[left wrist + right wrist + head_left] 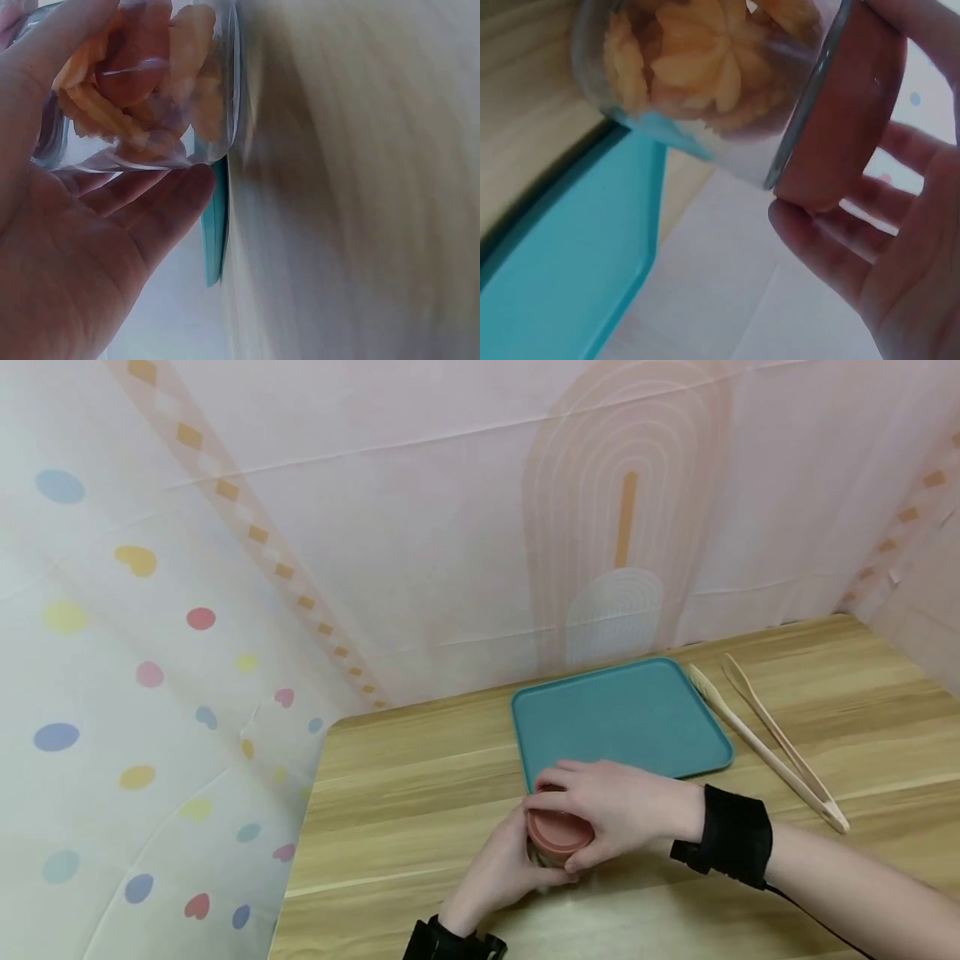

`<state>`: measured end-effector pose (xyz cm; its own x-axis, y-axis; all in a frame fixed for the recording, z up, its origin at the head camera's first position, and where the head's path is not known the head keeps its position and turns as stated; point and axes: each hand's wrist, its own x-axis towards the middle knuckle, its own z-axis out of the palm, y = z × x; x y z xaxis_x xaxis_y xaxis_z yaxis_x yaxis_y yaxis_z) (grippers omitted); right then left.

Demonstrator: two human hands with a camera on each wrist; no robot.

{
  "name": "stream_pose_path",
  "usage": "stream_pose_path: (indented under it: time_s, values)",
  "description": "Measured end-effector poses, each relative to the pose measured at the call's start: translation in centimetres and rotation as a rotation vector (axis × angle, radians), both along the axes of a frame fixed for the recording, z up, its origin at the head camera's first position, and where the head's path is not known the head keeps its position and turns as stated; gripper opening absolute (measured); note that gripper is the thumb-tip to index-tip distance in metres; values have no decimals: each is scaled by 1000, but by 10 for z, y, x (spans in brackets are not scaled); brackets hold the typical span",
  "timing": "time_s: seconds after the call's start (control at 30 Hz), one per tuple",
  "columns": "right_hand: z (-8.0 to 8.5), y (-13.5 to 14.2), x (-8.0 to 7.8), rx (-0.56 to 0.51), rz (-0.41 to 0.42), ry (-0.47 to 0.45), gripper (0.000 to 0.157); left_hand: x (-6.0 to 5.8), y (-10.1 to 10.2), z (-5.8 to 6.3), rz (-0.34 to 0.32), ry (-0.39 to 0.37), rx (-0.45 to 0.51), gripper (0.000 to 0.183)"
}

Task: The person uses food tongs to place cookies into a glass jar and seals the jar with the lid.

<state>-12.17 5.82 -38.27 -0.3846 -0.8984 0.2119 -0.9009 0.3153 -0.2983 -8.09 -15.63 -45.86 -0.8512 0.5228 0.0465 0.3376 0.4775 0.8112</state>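
Between the two hands stands a clear jar (705, 67) with a reddish-brown lid (558, 833) on top. Orange, flower-shaped pieces (105, 112) show through its wall, along with a smooth reddish one; I cannot tell what they are. My left hand (498, 872) holds the jar's body low on its left side, fingers behind it and thumb in front. From above and the right, my right hand (626, 806) grips the lid, its fingers and thumb around the rim. In the right wrist view the lid sits against the jar's edge.
A teal tray (615, 718) lies right behind the jar. To its right, wooden tongs (750, 739) rest on the wood-grain table (405, 802) with their arms spread. A patterned cloth (450, 568) hangs behind the table and along its left side.
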Motion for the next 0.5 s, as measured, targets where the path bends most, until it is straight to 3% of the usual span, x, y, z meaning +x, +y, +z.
stream_pose_path:
  time_s: [0.17,0.37,0.5]
  values:
    - [-10,-5,11,-60,-161,49,75,-1,0,-1,-7,40,3,90]
    - [-19,-15,24,-101,-378,136,76,-2,1,-1,-3,35,9,88]
    - [-21,-19,28,-105,-454,152,77,-2,2,-2,-6,43,9,89]
